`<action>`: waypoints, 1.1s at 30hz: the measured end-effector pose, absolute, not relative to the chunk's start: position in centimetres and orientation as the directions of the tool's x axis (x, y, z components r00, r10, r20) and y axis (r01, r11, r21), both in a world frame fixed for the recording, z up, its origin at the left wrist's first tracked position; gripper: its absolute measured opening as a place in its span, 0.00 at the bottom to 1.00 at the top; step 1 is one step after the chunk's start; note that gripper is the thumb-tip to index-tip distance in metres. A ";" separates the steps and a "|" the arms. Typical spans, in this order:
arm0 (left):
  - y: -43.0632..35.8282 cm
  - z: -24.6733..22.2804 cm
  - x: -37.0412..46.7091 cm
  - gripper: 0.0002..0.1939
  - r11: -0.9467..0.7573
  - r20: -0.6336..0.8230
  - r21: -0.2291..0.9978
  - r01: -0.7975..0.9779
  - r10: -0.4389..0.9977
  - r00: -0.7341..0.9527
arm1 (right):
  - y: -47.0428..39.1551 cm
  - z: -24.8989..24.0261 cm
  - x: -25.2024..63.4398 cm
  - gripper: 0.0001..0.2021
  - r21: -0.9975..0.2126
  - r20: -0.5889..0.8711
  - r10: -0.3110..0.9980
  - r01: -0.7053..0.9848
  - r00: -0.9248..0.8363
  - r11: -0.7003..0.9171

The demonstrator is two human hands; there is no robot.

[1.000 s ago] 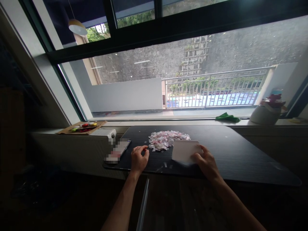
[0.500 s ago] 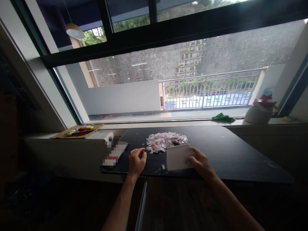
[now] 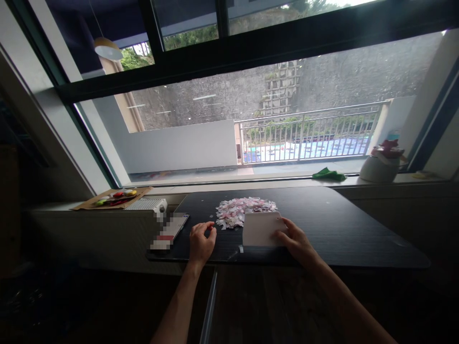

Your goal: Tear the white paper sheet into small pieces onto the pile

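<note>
My right hand [image 3: 296, 240] grips a whitish flat sheet with rounded corners [image 3: 261, 230], thumb on its near face. The sheet is tilted up above the table and covers part of the heap behind it. That heap is a pile of small torn paper scraps [image 3: 233, 210], white and pinkish. To the left of the heap, my left hand [image 3: 202, 241] has its fingers curled and its thumb close to the index fingertip. Whatever may be between those fingertips is too small to make out. A loose scrap [image 3: 241, 249] lies near the table's front edge.
The dark table [image 3: 340, 229] stands under a window. At its left lies a phone-like slab [image 3: 177, 224], partly pixelated. A radiator [image 3: 148, 206] and a board with colourful items [image 3: 116, 197] are further left. The sill bears a green cloth [image 3: 328, 175] and a pale pot [image 3: 380, 167].
The whitish sheet has moved slightly left and up, toward the heap, with my right hand. My left hand has stayed nearly in place. The whole view has shifted a little.
</note>
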State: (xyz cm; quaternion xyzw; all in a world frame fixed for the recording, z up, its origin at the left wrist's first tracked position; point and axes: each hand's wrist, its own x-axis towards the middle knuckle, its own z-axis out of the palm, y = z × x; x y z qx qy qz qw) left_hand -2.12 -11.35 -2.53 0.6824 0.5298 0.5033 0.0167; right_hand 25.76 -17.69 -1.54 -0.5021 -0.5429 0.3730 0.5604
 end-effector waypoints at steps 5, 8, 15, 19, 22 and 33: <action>-11.4 -2.5 -2.1 0.11 -0.429 0.663 0.559 0.710 0.745 -0.071 | -17.6 -1.6 25.4 0.22 -0.953 0.230 0.965 0.228 0.124 0.198; -11.4 -2.5 -2.1 0.11 -0.429 0.663 0.559 0.709 0.745 -0.072 | -17.6 -1.5 25.5 0.21 -0.942 0.247 0.963 0.259 0.103 0.214; -11.3 -2.5 -2.1 0.11 -0.437 0.673 0.545 0.715 0.737 -0.062 | -18.0 -1.2 25.6 0.22 -0.935 0.240 0.971 0.269 0.009 0.229; -11.2 -2.6 -2.2 0.11 -0.435 0.673 0.538 0.723 0.738 -0.057 | -18.3 -0.6 25.4 0.22 -0.948 0.221 0.974 0.223 -0.046 0.225; -11.2 -2.7 -2.1 0.10 -0.438 0.676 0.532 0.725 0.735 -0.053 | -18.5 -0.3 25.5 0.21 -0.965 0.198 0.974 0.155 -0.108 0.213; -12.4 0.8 -7.3 0.10 -0.226 0.757 0.306 0.925 0.647 -0.092 | -17.8 -1.4 25.8 0.22 -0.971 0.207 0.978 0.124 -0.007 0.206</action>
